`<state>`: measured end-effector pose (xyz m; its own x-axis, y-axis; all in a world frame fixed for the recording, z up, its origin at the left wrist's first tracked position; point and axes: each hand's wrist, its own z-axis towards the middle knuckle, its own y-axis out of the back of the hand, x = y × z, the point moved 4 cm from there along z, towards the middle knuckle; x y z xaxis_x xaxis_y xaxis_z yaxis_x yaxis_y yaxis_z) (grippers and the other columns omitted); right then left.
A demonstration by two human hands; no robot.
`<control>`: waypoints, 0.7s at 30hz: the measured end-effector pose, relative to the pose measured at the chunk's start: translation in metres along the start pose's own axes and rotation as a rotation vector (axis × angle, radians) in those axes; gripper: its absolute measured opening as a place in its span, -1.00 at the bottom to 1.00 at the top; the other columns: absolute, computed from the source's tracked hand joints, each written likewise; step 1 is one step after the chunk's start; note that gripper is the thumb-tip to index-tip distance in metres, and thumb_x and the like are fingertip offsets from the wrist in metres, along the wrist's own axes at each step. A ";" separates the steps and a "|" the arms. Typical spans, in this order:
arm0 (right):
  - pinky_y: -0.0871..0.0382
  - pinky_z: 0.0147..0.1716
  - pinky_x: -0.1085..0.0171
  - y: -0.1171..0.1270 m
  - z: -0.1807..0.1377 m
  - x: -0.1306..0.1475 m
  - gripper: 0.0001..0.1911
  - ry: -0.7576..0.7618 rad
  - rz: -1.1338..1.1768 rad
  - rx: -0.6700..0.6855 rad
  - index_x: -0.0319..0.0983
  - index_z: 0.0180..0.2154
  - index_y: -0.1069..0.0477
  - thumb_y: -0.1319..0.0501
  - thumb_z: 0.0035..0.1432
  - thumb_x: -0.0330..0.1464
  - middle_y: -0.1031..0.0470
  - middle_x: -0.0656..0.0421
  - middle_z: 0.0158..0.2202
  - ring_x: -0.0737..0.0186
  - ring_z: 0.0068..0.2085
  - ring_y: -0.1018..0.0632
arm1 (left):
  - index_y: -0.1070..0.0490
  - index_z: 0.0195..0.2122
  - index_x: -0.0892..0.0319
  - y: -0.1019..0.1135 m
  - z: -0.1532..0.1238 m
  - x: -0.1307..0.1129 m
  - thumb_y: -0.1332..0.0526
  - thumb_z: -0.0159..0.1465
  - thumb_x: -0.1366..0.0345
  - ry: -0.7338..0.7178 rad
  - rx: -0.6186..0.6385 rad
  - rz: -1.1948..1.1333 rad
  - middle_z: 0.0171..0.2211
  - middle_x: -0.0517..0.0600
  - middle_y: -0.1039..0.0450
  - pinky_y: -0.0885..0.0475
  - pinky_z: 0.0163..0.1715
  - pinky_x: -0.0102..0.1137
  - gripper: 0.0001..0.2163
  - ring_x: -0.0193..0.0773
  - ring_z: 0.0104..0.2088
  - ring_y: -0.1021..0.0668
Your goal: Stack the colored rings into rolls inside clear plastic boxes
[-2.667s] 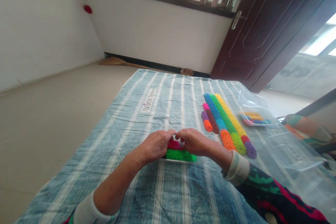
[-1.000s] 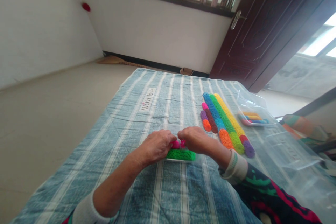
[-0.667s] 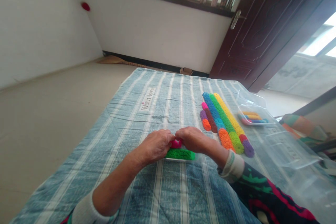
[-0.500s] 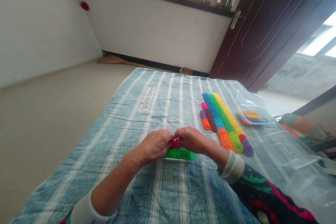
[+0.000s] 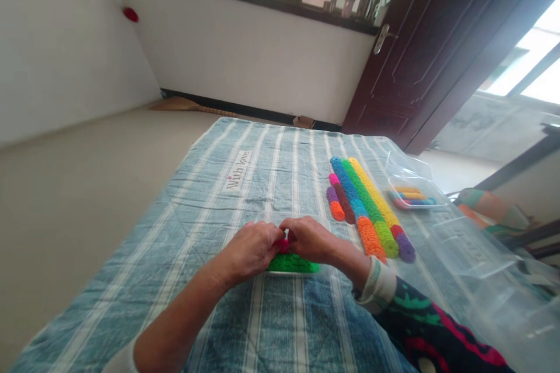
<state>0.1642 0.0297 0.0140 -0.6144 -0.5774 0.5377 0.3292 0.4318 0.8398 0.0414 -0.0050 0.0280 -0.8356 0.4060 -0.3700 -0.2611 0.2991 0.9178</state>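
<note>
A shallow clear plastic box [image 5: 265, 217] stands on the striped cloth in front of me. A bright green textured row [image 5: 294, 265] lies along its near side. Over it, my left hand [image 5: 251, 249] is closed on a small pink textured piece [image 5: 284, 245], its fingertips bent inward. Thumb and fingers pinched, my right hand [image 5: 310, 238] meets the same piece from the right. Both hands hide most of the box's inside and part of the pink piece.
Right of the box lie rows of coloured textured pieces: blue [image 5: 350, 180], green [image 5: 365, 195], yellow [image 5: 370, 186], brown [image 5: 344, 204]. Beyond stands an open clear container [image 5: 413, 172] holding coloured pieces. More clear containers [image 5: 470, 247] sit at the table's right edge.
The whole view has shifted slightly, so the scene sits a little further left and the table lower. Both hands stay together over the box, with the pink piece now more covered.
</note>
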 end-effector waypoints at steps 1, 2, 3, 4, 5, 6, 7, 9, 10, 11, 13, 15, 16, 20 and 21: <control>-0.18 -0.42 0.39 0.000 0.001 0.000 -0.81 0.004 -0.001 -0.006 -0.24 -0.22 -0.46 -0.25 0.05 -0.47 -0.53 0.21 -0.42 0.30 -0.38 -0.50 | -0.46 -0.36 0.14 0.000 0.000 0.000 -0.04 0.29 0.36 0.003 0.000 0.020 -0.34 0.02 -0.53 -0.33 -0.20 -0.27 -0.80 -0.12 -0.26 -0.54; -0.18 -0.42 0.38 0.000 0.001 0.000 -0.80 0.010 -0.003 -0.011 -0.24 -0.21 -0.45 -0.25 0.05 -0.46 -0.54 0.20 -0.41 0.29 -0.37 -0.50 | -0.46 -0.34 0.13 0.000 0.000 0.000 -0.03 0.30 0.36 0.013 0.004 0.036 -0.33 0.01 -0.53 -0.31 -0.14 -0.22 -0.79 -0.12 -0.25 -0.54; -0.19 -0.42 0.38 0.000 0.002 0.000 -0.80 0.016 -0.008 -0.016 -0.24 -0.20 -0.45 -0.25 0.06 -0.45 -0.54 0.20 -0.40 0.28 -0.35 -0.51 | -0.46 -0.32 0.12 0.000 0.001 0.000 -0.02 0.30 0.36 0.025 0.009 0.050 -0.31 0.01 -0.54 -0.29 -0.08 -0.16 -0.79 -0.12 -0.23 -0.54; -0.18 -0.42 0.38 0.000 0.003 0.000 -0.79 0.021 -0.016 -0.019 -0.24 -0.20 -0.45 -0.24 0.06 -0.45 -0.54 0.19 -0.40 0.27 -0.34 -0.51 | -0.46 -0.30 0.12 0.000 0.001 0.000 -0.01 0.31 0.36 0.036 0.015 0.060 -0.28 0.01 -0.54 -0.25 -0.04 -0.11 -0.78 -0.11 -0.22 -0.53; -0.18 -0.42 0.38 0.000 0.003 -0.001 -0.80 0.027 -0.027 -0.021 -0.24 -0.20 -0.45 -0.24 0.06 -0.45 -0.55 0.19 -0.39 0.26 -0.34 -0.52 | -0.46 -0.29 0.11 0.000 0.002 0.000 -0.01 0.32 0.35 0.044 0.022 0.068 -0.26 0.01 -0.54 -0.23 -0.01 -0.08 -0.78 -0.11 -0.20 -0.53; -0.18 -0.42 0.38 -0.001 0.004 -0.001 -0.80 0.032 -0.036 -0.022 -0.24 -0.20 -0.44 -0.24 0.06 -0.45 -0.55 0.18 -0.39 0.25 -0.33 -0.52 | -0.46 -0.28 0.11 0.001 0.002 0.000 -0.02 0.32 0.34 0.051 0.029 0.075 -0.25 0.01 -0.54 -0.21 0.01 -0.06 -0.79 -0.10 -0.19 -0.53; -0.17 -0.42 0.38 -0.001 0.005 -0.002 -0.80 0.035 -0.045 -0.024 -0.24 -0.20 -0.44 -0.24 0.06 -0.45 -0.55 0.18 -0.39 0.24 -0.33 -0.52 | -0.47 -0.28 0.11 0.001 0.002 -0.001 -0.03 0.32 0.33 0.056 0.036 0.084 -0.24 0.02 -0.55 -0.21 0.01 -0.06 -0.79 -0.10 -0.18 -0.53; -0.17 -0.42 0.37 -0.001 0.006 -0.003 -0.78 0.036 -0.051 -0.022 -0.24 -0.19 -0.44 -0.23 0.06 -0.44 -0.55 0.18 -0.39 0.22 -0.32 -0.53 | -0.48 -0.28 0.12 0.003 0.003 -0.001 -0.03 0.33 0.31 0.066 0.047 0.102 -0.24 0.03 -0.55 -0.23 0.00 -0.10 -0.79 -0.09 -0.17 -0.53; -0.17 -0.41 0.37 -0.001 0.006 -0.003 -0.77 0.033 -0.048 -0.019 -0.24 -0.18 -0.43 -0.23 0.06 -0.44 -0.55 0.17 -0.38 0.22 -0.31 -0.53 | -0.48 -0.27 0.12 0.003 0.003 -0.002 -0.03 0.33 0.30 0.070 0.050 0.108 -0.24 0.04 -0.55 -0.24 -0.01 -0.13 -0.78 -0.09 -0.17 -0.54; -0.17 -0.41 0.36 -0.001 0.007 -0.003 -0.76 0.029 -0.047 -0.017 -0.23 -0.17 -0.43 -0.23 0.06 -0.43 -0.56 0.17 -0.37 0.21 -0.31 -0.54 | -0.49 -0.27 0.11 0.004 0.003 -0.001 -0.04 0.33 0.30 0.072 0.049 0.111 -0.24 0.04 -0.56 -0.25 -0.02 -0.15 -0.78 -0.09 -0.17 -0.54; -0.18 -0.40 0.36 0.000 0.007 -0.003 -0.74 0.023 -0.048 -0.013 -0.23 -0.14 -0.41 -0.24 0.07 -0.42 -0.56 0.16 -0.35 0.19 -0.29 -0.54 | -0.50 -0.27 0.10 0.004 0.004 0.000 -0.05 0.32 0.29 0.063 0.034 0.099 -0.24 0.03 -0.56 -0.27 -0.05 -0.19 -0.78 -0.10 -0.17 -0.54; -0.18 -0.40 0.35 0.000 0.007 -0.002 -0.70 0.022 -0.055 -0.015 -0.23 -0.10 -0.40 -0.24 0.07 -0.41 -0.56 0.15 -0.34 0.18 -0.27 -0.54 | -0.50 -0.29 0.08 0.003 0.004 0.002 -0.06 0.31 0.28 0.045 0.010 0.071 -0.27 0.00 -0.56 -0.29 -0.07 -0.24 -0.80 -0.13 -0.19 -0.54; -0.19 -0.39 0.35 0.001 0.007 -0.001 -0.68 0.023 -0.059 -0.017 -0.22 -0.08 -0.39 -0.24 0.07 -0.41 -0.56 0.15 -0.33 0.18 -0.26 -0.54 | -0.50 -0.31 0.08 0.002 0.004 0.003 -0.06 0.30 0.27 0.035 -0.005 0.056 -0.30 -0.01 -0.55 -0.30 -0.08 -0.26 -0.79 -0.14 -0.21 -0.54; -0.19 -0.39 0.34 0.002 0.007 0.001 -0.69 0.048 -0.092 -0.014 -0.21 -0.07 -0.38 -0.23 0.10 -0.41 -0.55 0.17 -0.32 0.21 -0.29 -0.53 | -0.49 -0.36 0.09 0.000 0.005 0.005 -0.05 0.30 0.23 0.004 -0.031 0.007 -0.38 -0.04 -0.54 -0.33 -0.11 -0.29 -0.77 -0.19 -0.29 -0.53; -0.19 -0.39 0.34 0.002 0.007 0.001 -0.70 0.056 -0.106 -0.012 -0.20 -0.08 -0.39 -0.23 0.10 -0.40 -0.55 0.17 -0.33 0.21 -0.30 -0.53 | -0.49 -0.36 0.09 0.000 0.006 0.005 -0.04 0.30 0.23 -0.001 -0.026 0.006 -0.39 -0.04 -0.53 -0.33 -0.11 -0.29 -0.76 -0.19 -0.29 -0.53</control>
<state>0.1591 0.0345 0.0157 -0.6052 -0.6572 0.4492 0.2738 0.3580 0.8927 0.0400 0.0017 0.0249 -0.8368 0.4081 -0.3649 -0.2690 0.2738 0.9234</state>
